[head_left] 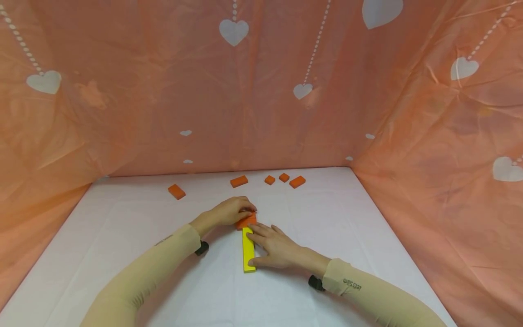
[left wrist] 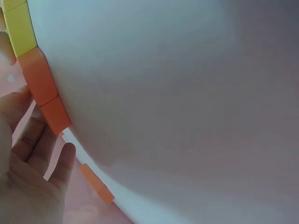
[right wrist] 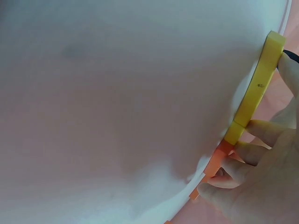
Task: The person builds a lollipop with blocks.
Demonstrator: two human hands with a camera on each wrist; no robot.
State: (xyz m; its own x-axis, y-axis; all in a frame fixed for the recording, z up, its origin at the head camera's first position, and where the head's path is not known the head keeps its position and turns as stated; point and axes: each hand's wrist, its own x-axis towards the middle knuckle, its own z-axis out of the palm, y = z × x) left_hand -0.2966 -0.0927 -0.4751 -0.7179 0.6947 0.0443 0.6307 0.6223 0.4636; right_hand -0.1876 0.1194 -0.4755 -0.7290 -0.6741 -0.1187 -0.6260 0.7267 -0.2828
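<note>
Clock: 12 points away from the person, as the head view shows the table.
Yellow strip: the yellow strip (head_left: 248,250) lies flat, its long axis running very nearly 12 to 6. Its 12 o'clock end meets the orange blocks (head_left: 246,221).
Seam in the yellow: the right wrist view seems to show a short piece butted to a long one, though the steep angle there makes this less than certain.
Left hand: the left hand (head_left: 229,211) sits at the orange pair's 10 o'clock, the blocks toward its 4. Thumb and fingers are bent round the blocks with little gap, gripping them; the exact fingertip contact is partly covered.
Right hand: the right hand (head_left: 278,247) lies at the yellow strip's 3 o'clock. Its fingers are extended and spread, gripping nothing: thumb against the strip's 6 o'clock end, other tips laid along the far end and onto the orange.
Key relation: the yellow-orange joint lies between the hands, toward the right hand's 10 o'clock. The left is nearer the orange, the right nearer the yellow.
Loose orange, from the pair: one long block (head_left: 177,191) at 10, another long block (head_left: 239,181) near 12, a small block (head_left: 269,180) at 1, a second small block (head_left: 284,177) between 1 and 2, a third long block (head_left: 297,182) at 2.
Surface: white tablecloth (head_left: 184,295).
</note>
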